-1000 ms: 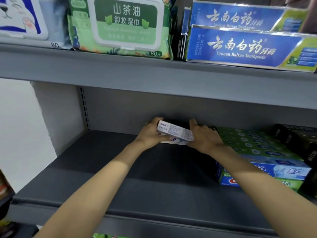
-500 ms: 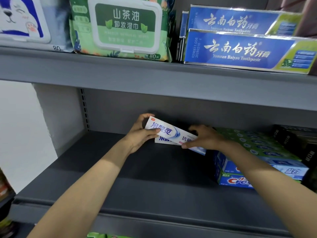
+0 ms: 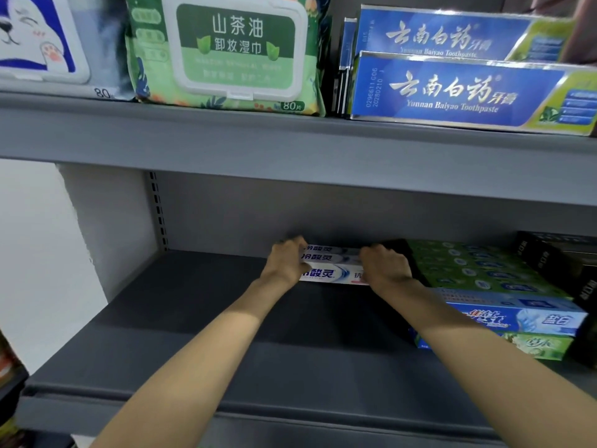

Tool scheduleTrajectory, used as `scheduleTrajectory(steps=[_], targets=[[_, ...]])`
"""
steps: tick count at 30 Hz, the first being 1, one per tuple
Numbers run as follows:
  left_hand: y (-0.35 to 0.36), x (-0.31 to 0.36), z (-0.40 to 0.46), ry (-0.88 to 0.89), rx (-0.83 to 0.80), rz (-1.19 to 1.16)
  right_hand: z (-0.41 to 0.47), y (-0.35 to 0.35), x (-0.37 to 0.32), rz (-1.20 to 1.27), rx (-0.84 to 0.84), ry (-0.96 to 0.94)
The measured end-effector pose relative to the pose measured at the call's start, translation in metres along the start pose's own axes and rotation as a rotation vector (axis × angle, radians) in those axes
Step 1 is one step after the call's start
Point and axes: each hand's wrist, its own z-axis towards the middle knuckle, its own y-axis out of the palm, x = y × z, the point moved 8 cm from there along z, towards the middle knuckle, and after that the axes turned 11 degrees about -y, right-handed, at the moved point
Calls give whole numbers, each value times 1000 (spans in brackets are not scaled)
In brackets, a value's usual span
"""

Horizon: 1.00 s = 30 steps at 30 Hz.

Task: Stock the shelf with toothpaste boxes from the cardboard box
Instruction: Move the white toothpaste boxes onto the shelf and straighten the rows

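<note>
Toothpaste boxes [image 3: 334, 274] btwn left hand [image 3: 286, 265] & right hand [image 3: 384, 270].

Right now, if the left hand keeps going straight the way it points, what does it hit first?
Probably the shelf's grey back wall. The left hand grips the end of the white toothpaste boxes and points toward the rear; nothing shows between its fingers and the wall, though depth is unclear.

Two forearms reach into view from the lower edge, both bare up to where the picture cuts them off, with no sleeve showing. The left hand [image 3: 284, 263] and the right hand [image 3: 386, 268] are bare too, wearing neither gloves nor visible jewellery.
</note>
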Motion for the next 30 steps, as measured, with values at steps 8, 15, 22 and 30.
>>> scheduleTrajectory(steps=[8, 15, 22, 30], targets=[[6, -3, 4, -2, -7, 44, 5, 8, -1, -8, 32, 7], [8, -1, 6, 12, -11, 87, 7, 14, 0, 160, 33, 14], [1, 16, -23, 130, 145, 439, -11, 2, -10, 341, 201, -11], [-29, 36, -107, 218, 244, 513, -76, -25, -38, 616, 323, -84]])
